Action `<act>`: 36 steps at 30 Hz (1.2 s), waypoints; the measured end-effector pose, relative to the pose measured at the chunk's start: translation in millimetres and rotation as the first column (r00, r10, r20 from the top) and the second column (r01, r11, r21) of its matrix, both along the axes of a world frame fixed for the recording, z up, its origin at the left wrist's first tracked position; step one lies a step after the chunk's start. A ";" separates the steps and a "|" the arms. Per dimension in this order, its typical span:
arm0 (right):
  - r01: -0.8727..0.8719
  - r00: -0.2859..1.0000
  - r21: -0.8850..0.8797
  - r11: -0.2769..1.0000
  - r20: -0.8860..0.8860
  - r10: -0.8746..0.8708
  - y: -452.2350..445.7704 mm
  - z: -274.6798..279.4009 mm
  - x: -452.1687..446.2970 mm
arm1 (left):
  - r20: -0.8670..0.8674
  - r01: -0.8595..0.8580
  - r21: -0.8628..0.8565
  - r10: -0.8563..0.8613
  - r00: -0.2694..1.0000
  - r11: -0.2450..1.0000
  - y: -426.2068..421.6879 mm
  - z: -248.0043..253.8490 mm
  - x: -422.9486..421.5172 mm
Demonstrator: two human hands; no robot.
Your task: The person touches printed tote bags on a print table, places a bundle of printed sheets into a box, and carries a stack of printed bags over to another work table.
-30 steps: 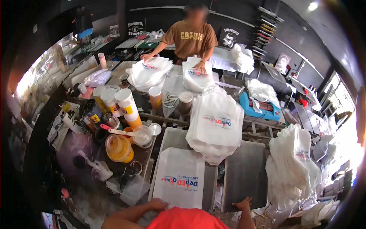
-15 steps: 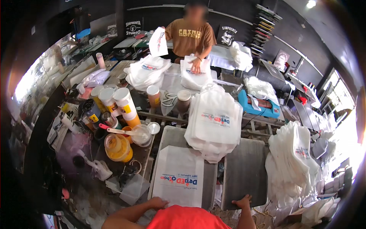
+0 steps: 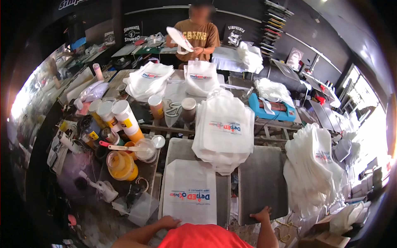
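Head view. Printed white bag (image 3: 190, 192) lies flat on the left board (image 3: 223, 192), blue and red "DepED" lettering upside down as seen from this side. Left hand (image 3: 170, 222) at the bag's lower left corner; grip partly hidden, cannot tell whether it pinches the edge or only rests there. Right hand (image 3: 260, 214) on the near end of the right board (image 3: 262, 180), grip spread, fingers apart on the dark surface.

Bag stack (image 3: 223, 132): beyond the printed bag, lying across the far parts of both boards, similar print on top. Hanging pile of white bags (image 3: 314, 173) just right of the right board.

Left worktop (image 3: 148, 168): yellow tub (image 3: 122, 166), a clear tub (image 3: 146, 151) beside it, pale-handled spatula (image 3: 128, 147) lying across, tall white-topped containers (image 3: 129, 118) behind.

Far side: a person in a brown shirt (image 3: 202, 31) holds a white bag up, tilted. In front of that person, two bag piles, one left (image 3: 149, 80) and one right (image 3: 201, 78). Blue device (image 3: 271, 109) right of the bag stack.
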State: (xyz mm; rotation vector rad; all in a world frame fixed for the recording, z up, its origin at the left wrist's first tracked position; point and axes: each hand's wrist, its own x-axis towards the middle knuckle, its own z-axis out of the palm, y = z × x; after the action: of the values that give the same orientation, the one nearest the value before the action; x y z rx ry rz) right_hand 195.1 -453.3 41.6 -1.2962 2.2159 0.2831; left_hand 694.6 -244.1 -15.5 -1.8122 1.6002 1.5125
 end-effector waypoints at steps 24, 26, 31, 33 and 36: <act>-0.038 0.999 -0.048 0.998 -0.027 0.037 4.4 -5.1 -5.9 | 0.041 0.287 -0.220 -0.285 0.957 0.932 2.0 -3.5 2.1; -0.012 1.000 -0.046 0.999 0.001 0.012 2.4 0.0 -2.9 | 0.025 0.178 -0.170 -0.177 0.984 0.969 -1.3 13.3 -1.6; -0.002 1.000 -0.004 1.000 0.014 0.002 2.3 5.4 -0.6 | 0.018 0.055 -0.124 -0.053 0.998 0.991 3.0 -6.2 1.0; -0.014 1.000 -0.001 1.000 -0.004 0.014 1.9 -1.8 -3.9 | 0.017 0.012 -0.135 -0.010 1.000 0.991 4.0 4.2 -0.9; -0.025 0.999 0.005 1.000 -0.022 0.026 1.2 -1.6 -3.3 | 0.005 -0.089 -0.139 0.090 0.996 0.986 3.0 10.0 -1.7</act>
State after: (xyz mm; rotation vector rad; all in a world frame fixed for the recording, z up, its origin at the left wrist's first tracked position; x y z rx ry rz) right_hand 191.8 -452.2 40.0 -1.3256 2.2170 0.3138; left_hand 693.0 -241.2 -5.5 -1.9879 1.6771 1.4585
